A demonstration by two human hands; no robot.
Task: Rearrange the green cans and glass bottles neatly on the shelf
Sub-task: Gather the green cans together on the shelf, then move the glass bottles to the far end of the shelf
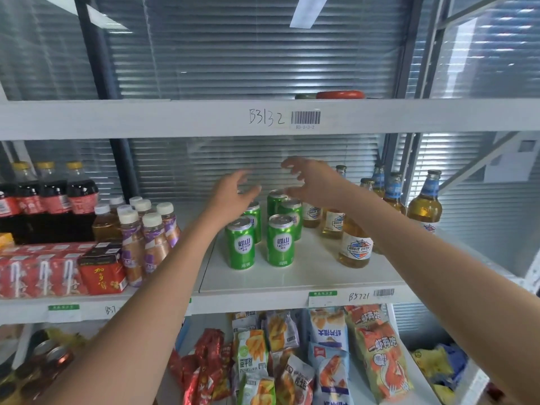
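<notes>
1. Reaching over the middle shelf (pixel 292 283), both bare arms stretch toward the far side, hands held above the drinks.
2. Left hand (pixel 233 194) is spread wide, fingers apart, holding nothing; it hovers just over the far cans on the left of the group.
3. Right hand (pixel 309 182) is likewise wide and empty, fingers curled loosely, above the far cans and the nearest bottles.
4. Green cans (pixel 260 229) stand upright in a loose cluster at the shelf's middle, two near the front edge side by side, more behind them partly hidden by the hands.
5. Glass bottles (pixel 388 211) of amber drink stand upright to the right of the cans, scattered from near to far; one is near the front, crossed by the right forearm.
6. Left of the cans stand small white-capped bottles (pixel 146 226), dark cola bottles (pixel 49 200) farther left, and red cartons (pixel 58 270) near the edge.
7. Snack bags (pixel 306 358) fill the lower shelf.
</notes>
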